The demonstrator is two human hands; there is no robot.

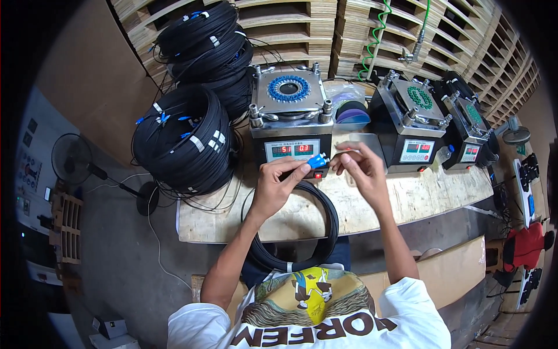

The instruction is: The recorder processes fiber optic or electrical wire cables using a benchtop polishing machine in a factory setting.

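Shows bright blue on the connector (317,161) and plain black on the cable coil (332,216), crossed by a white band (289,266). Repeats black in the piled coils (165,163), flecked with blue and white. Sets silver above black on the left machine (258,146) and middle machine (390,150), with a blue ring (274,89) on one, a green ring (412,98) on the other. Glows red on the display (285,150). Runs vivid green along the spiral hose (378,34), pale tan across the bench (203,218), striped tan through the slatted pallets (321,24), white with yellow and brown print on the shirt (197,327).

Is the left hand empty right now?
No, the left hand pinches a blue connector between thumb and fingers.
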